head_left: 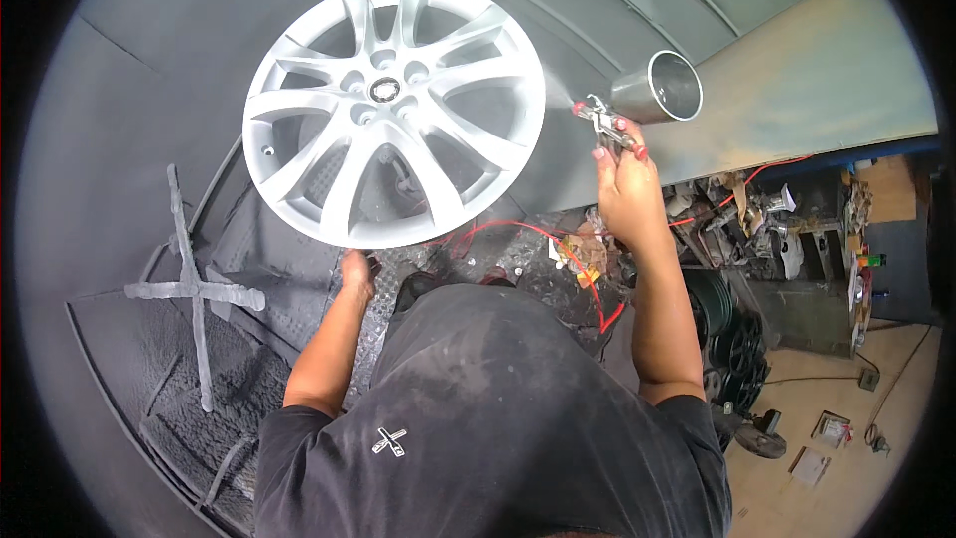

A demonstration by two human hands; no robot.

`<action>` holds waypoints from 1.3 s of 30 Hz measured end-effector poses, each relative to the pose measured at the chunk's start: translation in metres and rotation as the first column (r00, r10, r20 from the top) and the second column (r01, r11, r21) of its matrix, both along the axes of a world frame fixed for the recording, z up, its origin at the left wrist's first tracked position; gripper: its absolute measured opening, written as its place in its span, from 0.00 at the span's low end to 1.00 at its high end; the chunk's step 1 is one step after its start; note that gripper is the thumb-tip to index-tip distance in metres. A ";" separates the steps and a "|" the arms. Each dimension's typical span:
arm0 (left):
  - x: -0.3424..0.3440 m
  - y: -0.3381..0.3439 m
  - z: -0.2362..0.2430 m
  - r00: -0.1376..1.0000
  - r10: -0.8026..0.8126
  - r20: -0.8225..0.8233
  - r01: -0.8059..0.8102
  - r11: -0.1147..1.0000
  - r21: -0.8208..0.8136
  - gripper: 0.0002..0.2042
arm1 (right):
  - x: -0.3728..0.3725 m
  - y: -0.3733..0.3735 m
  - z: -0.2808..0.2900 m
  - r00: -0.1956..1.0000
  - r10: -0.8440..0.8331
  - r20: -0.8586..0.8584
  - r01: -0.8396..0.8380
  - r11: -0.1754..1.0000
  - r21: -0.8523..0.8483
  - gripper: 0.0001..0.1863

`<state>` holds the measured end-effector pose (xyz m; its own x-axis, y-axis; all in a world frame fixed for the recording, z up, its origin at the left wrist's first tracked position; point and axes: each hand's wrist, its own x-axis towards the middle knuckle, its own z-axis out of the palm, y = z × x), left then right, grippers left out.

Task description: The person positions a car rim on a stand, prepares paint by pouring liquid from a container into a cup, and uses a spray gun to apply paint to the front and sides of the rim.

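A silver alloy wheel point(384, 112) with paired spokes and a dark centre cap faces up in front of me. My right hand point(629, 189) is closed round a spray gun point(603, 126) at the wheel's right side, apart from the rim. A shiny metal cup point(639, 97) sits on the gun, its round end turned to the right. Pale mist shows between the gun's red-tipped nozzle and the wheel. Below the near edge of the rim is my left hand point(356, 269). Its fingers are mostly hidden, so whether it grips anything does not show.
A red hose point(513, 223) curves below the wheel. To the left stands a grey-coated cross-shaped frame point(196, 291). Cluttered metal parts point(772, 219) lie at the right, above several dark wheels point(719, 339). Grey sheeting point(149, 90) and a beige panel point(797, 70) enclose the far side.
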<state>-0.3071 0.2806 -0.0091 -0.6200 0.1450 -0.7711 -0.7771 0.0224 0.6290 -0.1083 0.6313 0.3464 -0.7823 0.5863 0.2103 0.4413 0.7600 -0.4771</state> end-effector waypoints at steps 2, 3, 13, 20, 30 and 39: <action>-0.015 -0.009 -0.002 0.999 -0.021 -0.028 0.020 0.999 -0.045 0.19 | 0.007 0.001 0.003 0.999 -0.037 0.039 0.036 0.999 0.010 0.19; -0.023 -0.012 -0.003 0.999 -0.009 -0.046 0.007 0.999 -0.044 0.16 | 0.010 0.004 0.002 0.998 -0.043 -0.046 0.044 0.999 0.021 0.19; -0.057 -0.016 0.003 0.928 0.359 -0.099 -0.357 0.933 0.039 0.11 | -0.008 0.003 -0.002 0.999 -0.029 -0.041 0.029 1.000 -0.010 0.19; 0.015 0.019 0.015 0.955 0.287 0.077 -0.294 0.950 0.107 0.08 | -0.029 -0.041 0.004 0.978 0.190 -0.090 -0.203 0.966 -0.158 0.20; 0.053 0.044 0.009 0.984 0.004 0.180 -0.055 0.960 0.276 0.18 | -0.051 -0.052 0.009 0.947 0.282 -0.152 -0.314 0.913 -0.260 0.16; 0.015 0.007 0.011 1.000 -0.001 -0.025 0.003 0.997 0.071 0.13 | -0.025 -0.009 -0.007 0.996 0.060 -0.059 -0.063 0.996 -0.060 0.21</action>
